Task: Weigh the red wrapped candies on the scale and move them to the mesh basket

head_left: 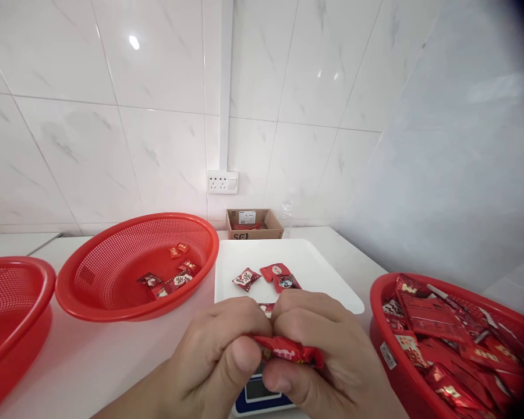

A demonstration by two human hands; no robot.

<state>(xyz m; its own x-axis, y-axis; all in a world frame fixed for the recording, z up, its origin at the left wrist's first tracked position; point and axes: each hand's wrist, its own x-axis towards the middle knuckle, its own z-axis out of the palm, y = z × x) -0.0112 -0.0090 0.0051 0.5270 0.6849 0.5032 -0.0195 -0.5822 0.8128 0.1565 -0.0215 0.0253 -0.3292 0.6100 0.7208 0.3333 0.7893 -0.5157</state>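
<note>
A small red wrapped packet [290, 351] is held between my two hands, with pink-white print on its side. My left hand [222, 349] is closed, its thumb against the packet's left end. The fingers of my right hand [327, 343] curl round the other end, thumb below. Just under my hands shows a blue and white digital scale [262, 391], partly covered. Beyond them, on a white tray [327, 273], lie a dark red star-shaped packet [246, 279], a red packet [274, 271] and one with a black round label [287, 283]. My fingers partly hide another packet [267, 308].
A red basket [378, 297] heaped with red packets stands at right. At left, a red perforated basket [91, 262] holds several packets, beside another red basket [26, 314]. A cardboard box [262, 234] and a clear plastic bottle [287, 212] are near the tiled wall.
</note>
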